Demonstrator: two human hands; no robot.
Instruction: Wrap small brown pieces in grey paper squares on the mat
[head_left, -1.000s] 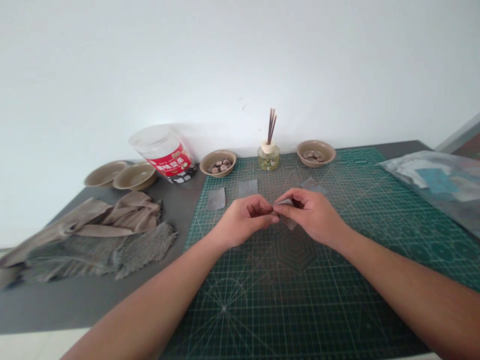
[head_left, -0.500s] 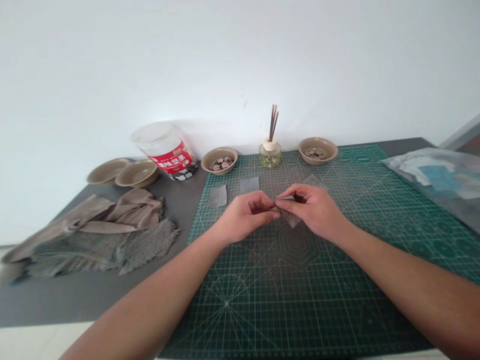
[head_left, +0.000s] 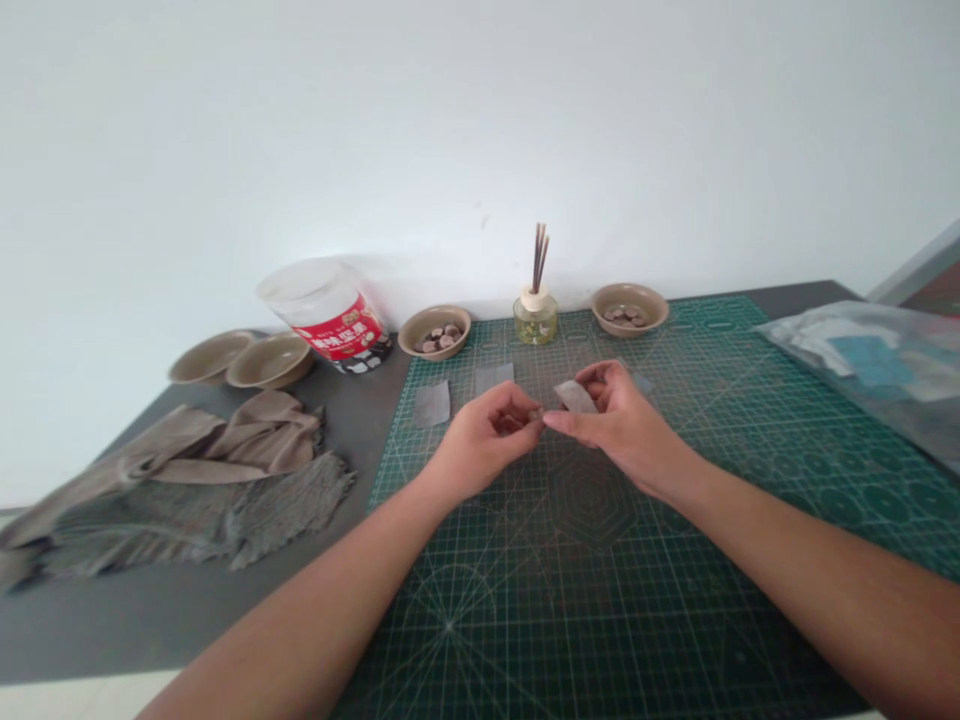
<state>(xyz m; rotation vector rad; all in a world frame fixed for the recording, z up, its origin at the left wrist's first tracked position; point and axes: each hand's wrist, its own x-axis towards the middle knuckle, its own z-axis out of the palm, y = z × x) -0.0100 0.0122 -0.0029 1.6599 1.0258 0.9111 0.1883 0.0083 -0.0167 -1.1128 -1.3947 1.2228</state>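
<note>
Over the cutting mat (head_left: 517, 560), my right hand (head_left: 619, 410) grips a small grey thin piece (head_left: 576, 396), folded or curved, that looks like cloth or paper. The fingers of my left hand (head_left: 495, 430) are pinched together close to my right thumb tip. Something tiny and pale shows at that pinch, too small to name. Flat on the mat beyond my left hand lie two similar grey pieces, a nearer one (head_left: 432, 403) and a farther one (head_left: 494, 377). Another greyish piece (head_left: 643, 382) is partly hidden behind my right hand.
Two brown bowls, left (head_left: 435, 333) and right (head_left: 630, 309), hold round brown slices. A reed diffuser (head_left: 535, 318) stands between them. Leftward are a red-labelled plastic tub (head_left: 341, 328), two more bowls (head_left: 270, 362) and a crumpled cloth (head_left: 225, 480). A plastic bag (head_left: 877, 360) lies right.
The grey piece has turned upward in my right hand and now shows above the thumb. My left fingers have come away from it slightly to the left. The view has shifted a little.
</note>
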